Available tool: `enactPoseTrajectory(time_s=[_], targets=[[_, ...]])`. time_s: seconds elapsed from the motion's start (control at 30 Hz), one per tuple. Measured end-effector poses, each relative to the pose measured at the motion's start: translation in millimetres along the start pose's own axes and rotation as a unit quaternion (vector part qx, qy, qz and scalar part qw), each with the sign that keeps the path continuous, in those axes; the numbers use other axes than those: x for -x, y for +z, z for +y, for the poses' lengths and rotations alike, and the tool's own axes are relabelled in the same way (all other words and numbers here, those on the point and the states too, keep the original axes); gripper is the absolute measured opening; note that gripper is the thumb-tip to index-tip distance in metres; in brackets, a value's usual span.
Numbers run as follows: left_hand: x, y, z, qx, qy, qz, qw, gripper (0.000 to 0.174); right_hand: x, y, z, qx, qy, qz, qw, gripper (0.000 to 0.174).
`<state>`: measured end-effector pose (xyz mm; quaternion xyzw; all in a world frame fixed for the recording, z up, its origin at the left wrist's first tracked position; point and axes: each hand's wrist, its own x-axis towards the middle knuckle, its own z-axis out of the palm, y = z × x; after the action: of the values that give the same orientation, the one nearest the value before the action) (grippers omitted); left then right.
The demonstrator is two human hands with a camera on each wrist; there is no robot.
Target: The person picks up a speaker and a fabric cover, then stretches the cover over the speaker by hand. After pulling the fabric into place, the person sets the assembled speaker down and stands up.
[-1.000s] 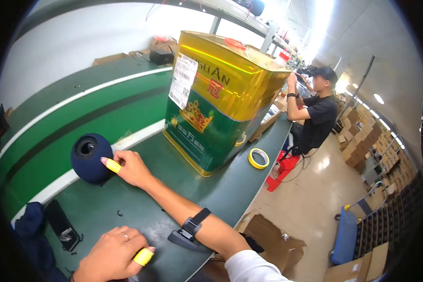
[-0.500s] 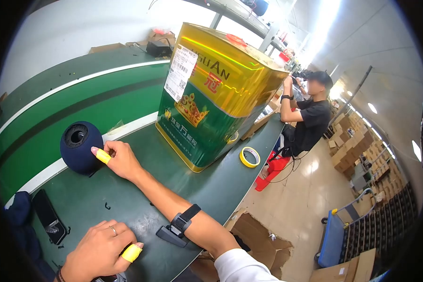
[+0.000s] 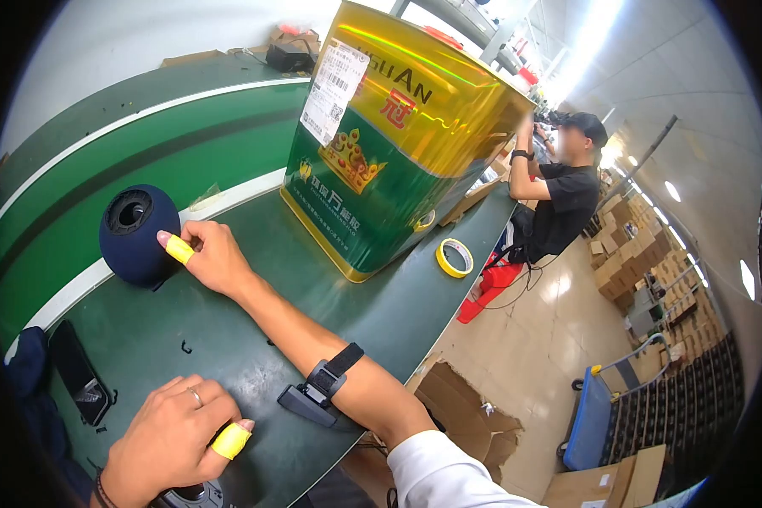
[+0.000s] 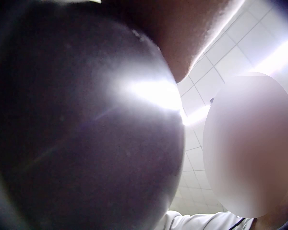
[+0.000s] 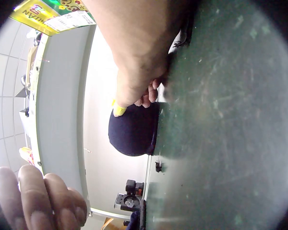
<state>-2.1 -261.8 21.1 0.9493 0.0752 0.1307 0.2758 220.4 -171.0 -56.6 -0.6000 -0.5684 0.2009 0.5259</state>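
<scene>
A navy, fabric-covered ball (image 3: 137, 245) with a black round opening on top stands on the green bench by the white ledge. My right hand (image 3: 212, 254) holds it at its right side, the yellow-taped thumb against the ball and the other fingers curled beside it. Nearer the front edge is my left hand (image 3: 173, 427), its fingers loosely bent and its thumb wrapped in yellow tape. Part of a dark round device (image 3: 196, 493) shows beneath the left wrist. A large dark, glossy rounded surface (image 4: 86, 129) fills much of the left wrist view.
A tall yellow and green tin (image 3: 381, 144) stands beyond the right forearm, with a yellow tape roll (image 3: 455, 258) beside it. A black phone-like slab (image 3: 78, 372) and dark cloth (image 3: 30, 372) lie left. A person (image 3: 567, 186) sits farther along the bench; a blue trolley (image 3: 588, 419) stands on the floor.
The head view has shifted, so the tin sits higher and the ball farther left in it. My right hand keeps its place on the ball. More of the dark round device shows beneath the left wrist.
</scene>
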Motion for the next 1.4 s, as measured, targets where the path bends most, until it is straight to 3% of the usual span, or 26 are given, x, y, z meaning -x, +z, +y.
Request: enactPoseTrajectory(time_s=[1.4], targets=[[-0.4,-0.2,-1.3,-0.005,0.008,-0.008,1.0,0.014,-1.8,1.2,2.3,0.001,0.002,-0.003,1.0,0.055]])
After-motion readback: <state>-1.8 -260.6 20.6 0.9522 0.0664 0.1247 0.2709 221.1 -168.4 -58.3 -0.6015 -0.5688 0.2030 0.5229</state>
